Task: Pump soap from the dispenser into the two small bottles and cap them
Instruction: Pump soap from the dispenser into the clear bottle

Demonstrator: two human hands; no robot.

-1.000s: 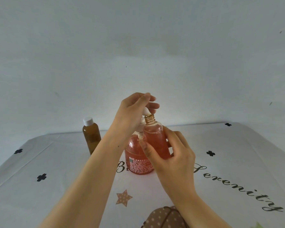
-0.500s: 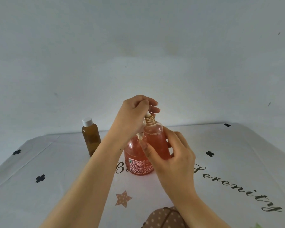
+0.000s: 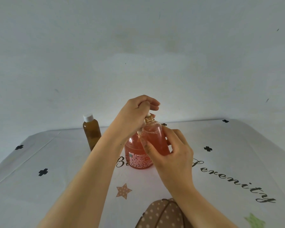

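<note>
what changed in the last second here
The left hand has pressed the pump down a little, so its spout sits lower at the neck of the small bottle. Nothing was newly gripped or let go. The right hand still holds the small bottle against the dispenser; the capped brown bottle has not moved.
</note>
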